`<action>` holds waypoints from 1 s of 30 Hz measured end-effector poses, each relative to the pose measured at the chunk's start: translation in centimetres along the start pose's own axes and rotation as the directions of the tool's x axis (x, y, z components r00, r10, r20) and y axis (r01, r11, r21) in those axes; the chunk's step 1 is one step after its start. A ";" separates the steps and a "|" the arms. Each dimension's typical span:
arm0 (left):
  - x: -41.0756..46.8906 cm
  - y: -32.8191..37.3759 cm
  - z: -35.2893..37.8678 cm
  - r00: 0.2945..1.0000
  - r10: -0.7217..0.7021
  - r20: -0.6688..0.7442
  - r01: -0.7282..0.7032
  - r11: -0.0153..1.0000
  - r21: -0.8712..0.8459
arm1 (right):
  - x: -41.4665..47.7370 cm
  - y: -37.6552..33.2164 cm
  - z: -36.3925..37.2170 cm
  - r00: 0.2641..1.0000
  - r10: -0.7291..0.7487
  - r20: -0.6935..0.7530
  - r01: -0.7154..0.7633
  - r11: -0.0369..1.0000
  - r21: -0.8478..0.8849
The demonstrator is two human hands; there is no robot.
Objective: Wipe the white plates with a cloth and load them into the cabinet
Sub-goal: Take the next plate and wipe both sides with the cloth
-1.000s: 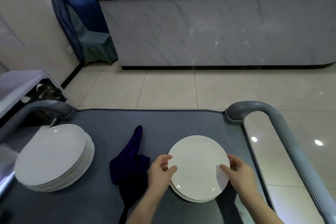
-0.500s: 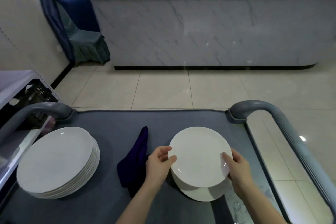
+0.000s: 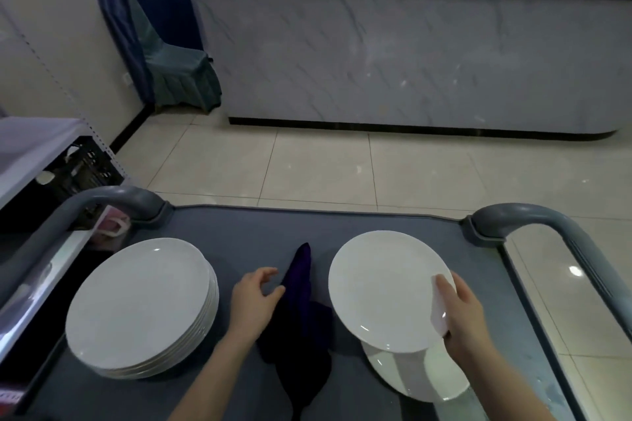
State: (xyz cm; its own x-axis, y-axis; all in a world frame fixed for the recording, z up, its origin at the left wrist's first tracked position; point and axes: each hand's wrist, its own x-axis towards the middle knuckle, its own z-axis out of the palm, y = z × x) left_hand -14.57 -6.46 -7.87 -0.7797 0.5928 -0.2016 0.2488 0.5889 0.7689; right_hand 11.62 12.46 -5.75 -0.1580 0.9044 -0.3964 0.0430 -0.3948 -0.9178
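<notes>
While no writing can be read anywhere, the grey cart top (image 3: 239, 236) carries a plate stack (image 3: 142, 304) by its left rail. Right of it, the loose-fingered left hand (image 3: 253, 297) reaches the dark cloth (image 3: 301, 311); the right hand (image 3: 461, 314) grips one raised plate (image 3: 383, 287) above another plate (image 3: 410, 376).

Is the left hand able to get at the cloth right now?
Probably yes. The left hand is open and empty, right beside the dark cloth, with nothing between them. The right hand holds the lifted plate off to the side.

Two bare forearms (no sleeves), no rings
</notes>
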 end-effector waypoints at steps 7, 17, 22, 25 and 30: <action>1.3 -1.6 1.7 0.959 -0.131 0.250 0.135 0.991 0.002 | -0.5 0.6 2.1 0.998 0.006 0.063 0.000 0.996 -0.093; 1.3 0.5 -0.2 0.995 0.015 0.097 0.000 0.987 -0.158 | -1.2 0.0 3.1 0.990 -0.034 0.137 0.054 0.989 -0.139; 0.6 4.1 -2.9 0.996 0.084 0.001 -0.081 0.957 -0.280 | -2.3 -0.6 3.8 0.978 -0.078 0.194 0.111 0.980 -0.168; -0.1 6.7 -4.7 0.986 0.140 -0.089 -0.162 0.928 -0.335 | -3.1 -1.3 4.3 0.966 -0.114 0.230 0.159 0.969 -0.187; -2.7 10.9 -5.6 0.946 0.322 -0.031 -0.318 0.908 -0.273 | -5.0 -2.4 5.5 0.944 -0.159 0.289 0.217 0.959 -0.180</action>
State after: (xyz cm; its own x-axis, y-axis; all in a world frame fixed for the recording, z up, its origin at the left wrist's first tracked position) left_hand -12.90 -4.71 4.45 -0.6753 0.7336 0.0755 0.3172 0.1966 0.9277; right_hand 6.89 8.04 -1.47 -0.4412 0.8696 -0.2214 0.1845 -0.1536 -0.9708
